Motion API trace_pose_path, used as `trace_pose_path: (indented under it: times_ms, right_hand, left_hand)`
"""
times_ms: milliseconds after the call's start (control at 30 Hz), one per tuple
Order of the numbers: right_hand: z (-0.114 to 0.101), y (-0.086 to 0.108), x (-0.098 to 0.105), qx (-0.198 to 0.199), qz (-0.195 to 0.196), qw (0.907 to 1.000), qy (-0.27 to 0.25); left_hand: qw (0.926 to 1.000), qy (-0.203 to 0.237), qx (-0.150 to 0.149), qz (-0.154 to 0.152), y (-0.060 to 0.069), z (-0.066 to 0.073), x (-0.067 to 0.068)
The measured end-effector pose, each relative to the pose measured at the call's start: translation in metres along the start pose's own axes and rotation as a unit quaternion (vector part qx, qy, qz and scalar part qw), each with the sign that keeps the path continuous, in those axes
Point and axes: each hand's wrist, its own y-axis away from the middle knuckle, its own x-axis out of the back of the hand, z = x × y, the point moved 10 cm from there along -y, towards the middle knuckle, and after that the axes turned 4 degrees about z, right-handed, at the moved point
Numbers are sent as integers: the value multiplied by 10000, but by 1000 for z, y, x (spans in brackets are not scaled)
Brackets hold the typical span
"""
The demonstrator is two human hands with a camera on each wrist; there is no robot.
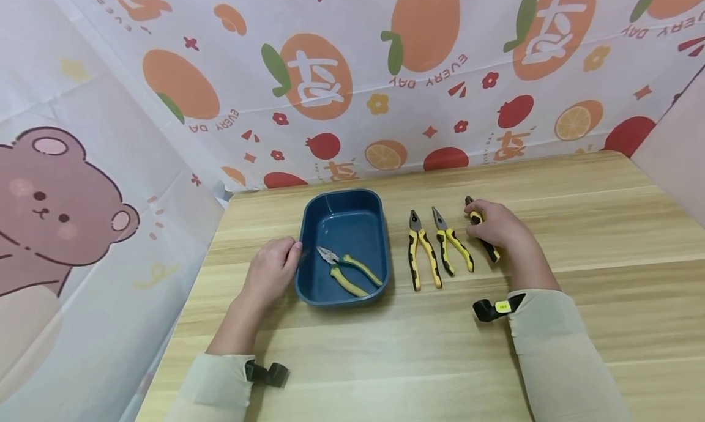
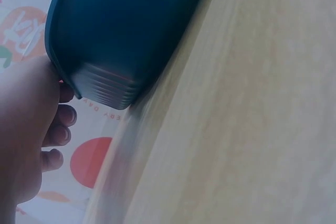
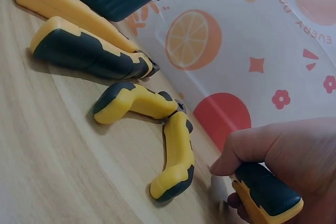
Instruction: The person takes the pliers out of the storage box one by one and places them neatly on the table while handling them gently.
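Note:
My left hand [image 1: 272,269] holds the left rim of a dark blue plastic bin [image 1: 343,200], its thumb at the edge. Several of its fingers [image 2: 64,115] show curled below the rim in the left wrist view. Inside the bin lies a pair of pliers [image 1: 352,278] with worn yellow-green handles, spread apart. On the right, my right hand [image 1: 498,223] grips black-and-yellow pliers [image 1: 489,251] between thumb and fingers; their handle [image 3: 268,192] shows in the right wrist view, and the hand hides part of them.
Between bin and right hand, combination pliers [image 1: 423,251] and smaller long-nose pliers [image 1: 453,244] lie on the wooden table [image 1: 385,361], handles spread toward me. A fruit-printed cloth [image 1: 352,92] hangs behind the table, and a bear-printed cloth [image 1: 66,196] hangs at the left.

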Motion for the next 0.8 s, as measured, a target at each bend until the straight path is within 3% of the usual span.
trace_pose_path:
  times_ms: [567,800]
  right_hand:
    - [3,1,1,-100,153,9991,375]
    - [2,2,-3,-263,45,9985,474]
  left_hand:
    - [10000,-41,3,-83,-2,0,-1]
    - [9999,-41,57,-147,-1,0,-2]
